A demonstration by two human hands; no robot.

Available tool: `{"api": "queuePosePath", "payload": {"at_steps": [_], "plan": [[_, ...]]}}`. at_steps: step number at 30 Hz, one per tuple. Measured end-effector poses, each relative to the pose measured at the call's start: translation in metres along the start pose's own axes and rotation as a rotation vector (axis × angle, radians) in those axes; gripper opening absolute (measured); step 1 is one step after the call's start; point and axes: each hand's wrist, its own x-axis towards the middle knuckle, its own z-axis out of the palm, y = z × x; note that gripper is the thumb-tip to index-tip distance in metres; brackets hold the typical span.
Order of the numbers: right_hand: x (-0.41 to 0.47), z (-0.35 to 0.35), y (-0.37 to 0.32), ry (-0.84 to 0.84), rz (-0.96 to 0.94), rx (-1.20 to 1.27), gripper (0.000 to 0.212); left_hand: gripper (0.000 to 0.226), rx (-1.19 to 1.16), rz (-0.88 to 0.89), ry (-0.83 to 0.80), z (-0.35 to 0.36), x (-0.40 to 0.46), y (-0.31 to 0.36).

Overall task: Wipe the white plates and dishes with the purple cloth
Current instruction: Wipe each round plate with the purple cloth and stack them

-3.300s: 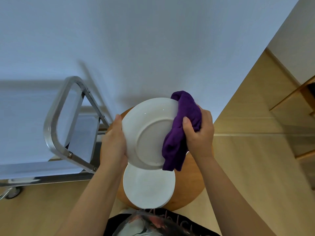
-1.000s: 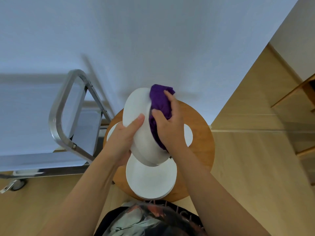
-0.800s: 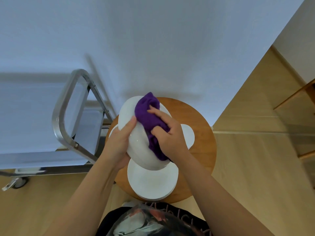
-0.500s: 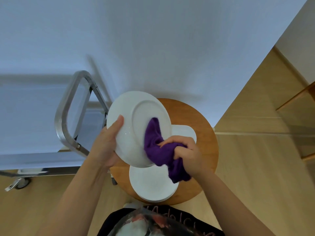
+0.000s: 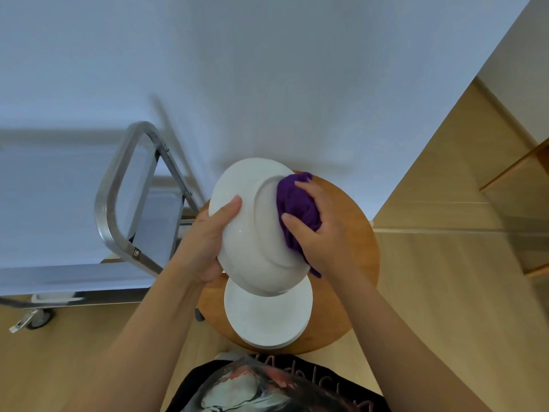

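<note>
Since half a second ago, the right hand [image 5: 323, 230] has carried the purple cloth [image 5: 297, 208] up from the plate's lower edge; it now clutches the cloth against the underside of one white plate [image 5: 255, 230] at frame centre. Left hand [image 5: 205, 242] grips that plate's rim. One plate stack [image 5: 267, 319] sits below on one round wooden table [image 5: 356, 251]. One steel cart [image 5: 118, 200] stands left, against a white wall [image 5: 267, 69]; the floor is wood.
</note>
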Motion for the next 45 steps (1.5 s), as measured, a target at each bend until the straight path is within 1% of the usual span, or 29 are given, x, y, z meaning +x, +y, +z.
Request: {"api": "queuePosePath", "payload": {"at_steps": [3,6,8,10,12,14,15,17,19,21,22,23,25,27,29,32,34,35,36,38,40,42,43,44,45], "plan": [[-0.008,-0.002,0.013,0.006,0.059,0.008,0.042,0.059,-0.107,-0.004,0.067,-0.004,0.004,-0.006],[-0.025,0.003,0.017,0.100,0.082,0.137,0.033,0.049,-0.234,0.027,0.060,-0.006,0.003,-0.012],[-0.036,0.009,0.016,0.155,0.097,0.194,0.031,0.048,-0.254,0.031,0.092,-0.005,0.003,-0.015],[-0.048,0.022,0.012,0.196,0.136,0.264,0.032,0.055,-0.234,0.035,0.186,0.001,0.007,-0.018],[-0.059,0.043,0.004,0.239,0.138,0.317,0.036,0.062,-0.243,0.042,0.327,0.012,0.011,-0.022],[-0.067,0.064,-0.006,0.296,0.064,0.289,0.040,0.061,-0.278,0.016,0.460,0.023,0.013,-0.030],[-0.069,0.073,-0.009,0.320,0.022,0.245,0.042,0.062,-0.305,-0.005,0.484,0.026,0.014,-0.033],[-0.072,0.079,-0.006,0.348,-0.011,0.179,0.044,0.063,-0.405,-0.009,0.457,0.027,0.012,-0.035],[-0.073,0.075,0.003,0.364,0.070,0.222,0.042,0.061,-0.424,0.082,0.398,0.021,0.010,-0.031],[-0.069,0.064,0.017,0.391,0.205,0.302,0.039,0.054,-0.381,0.163,0.267,0.011,0.005,-0.025],[-0.065,0.057,0.024,0.412,0.247,0.325,0.037,0.048,-0.366,0.174,0.182,0.006,0.002,-0.023],[-0.061,0.051,0.029,0.431,0.272,0.350,0.035,0.044,-0.349,0.175,0.110,0.000,-0.001,-0.022],[-0.052,0.040,0.037,0.449,0.292,0.395,0.030,0.042,-0.313,0.159,0.031,-0.011,-0.006,-0.020],[-0.043,0.028,0.044,0.455,0.303,0.385,0.027,0.041,-0.281,0.131,0.000,-0.020,-0.009,-0.019],[-0.033,0.014,0.048,0.430,0.327,0.309,0.025,0.040,-0.234,0.097,0.015,-0.028,-0.012,-0.020],[-0.017,-0.012,0.054,0.401,0.347,0.131,0.020,0.039,-0.172,0.041,0.030,-0.036,-0.019,-0.024],[-0.010,-0.029,0.055,0.425,0.358,0.113,0.014,0.035,-0.105,0.012,0.017,-0.036,-0.024,-0.025],[-0.008,-0.037,0.055,0.428,0.395,0.156,0.011,0.038,-0.007,0.018,0.030,-0.035,-0.026,-0.025],[-0.006,-0.042,0.055,0.419,0.461,0.223,0.011,0.042,0.166,0.032,0.042,-0.031,-0.028,-0.025],[-0.001,-0.045,0.055,0.366,0.656,0.357,0.019,0.036,0.680,0.071,0.025,-0.017,-0.030,-0.029],[0.004,-0.039,0.053,0.246,0.806,0.483,0.037,0.032,1.134,0.094,-0.102,0.003,-0.028,-0.039],[0.005,-0.030,0.052,0.091,0.861,0.562,0.062,0.028,1.503,0.139,-0.267,0.019,-0.023,-0.055],[0.004,-0.026,0.054,0.039,0.871,0.549,0.073,0.035,1.670,0.156,-0.333,0.022,-0.021,-0.064],[0.001,-0.024,0.057,0.019,0.881,0.516,0.080,0.043,1.815,0.165,-0.392,0.023,-0.019,-0.072],[-0.001,-0.024,0.062,0.023,0.893,0.475,0.078,0.048,1.949,0.171,-0.440,0.022,-0.018,-0.079]]}}
